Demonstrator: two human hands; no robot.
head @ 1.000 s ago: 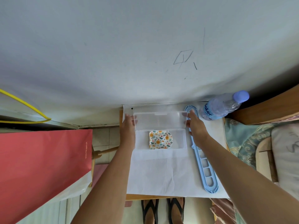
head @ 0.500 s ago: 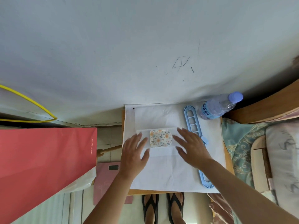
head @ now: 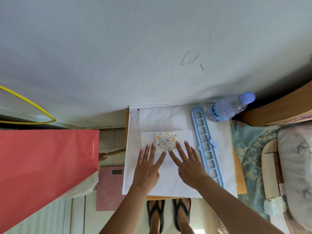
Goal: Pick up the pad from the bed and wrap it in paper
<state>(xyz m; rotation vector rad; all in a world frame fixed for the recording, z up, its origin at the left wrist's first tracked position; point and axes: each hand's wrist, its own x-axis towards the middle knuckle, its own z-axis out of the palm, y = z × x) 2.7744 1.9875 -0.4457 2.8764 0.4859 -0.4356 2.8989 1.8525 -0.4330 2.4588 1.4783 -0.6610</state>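
The floral-patterned pad (head: 166, 141) lies on a white paper sheet (head: 184, 135) that is folded into a strip under and around it, in the middle of the small table. My left hand (head: 148, 168) rests flat on the paper just below and left of the pad, fingers spread. My right hand (head: 187, 162) lies flat beside it, fingertips touching the pad's lower right edge. Both palms press down on the paper; neither hand grips anything.
A larger white sheet (head: 217, 166) covers the wooden table. A light blue slotted plastic bar (head: 205, 144) lies right of the hands, a water bottle (head: 228, 108) at the back right. A red bag (head: 43, 169), pink scale (head: 109, 186) sit left; the bed (head: 273, 166) right.
The far flap of paper that both hands held up has been folded down over the pad area. My hands have moved nearer and closer together, now flat on the paper.
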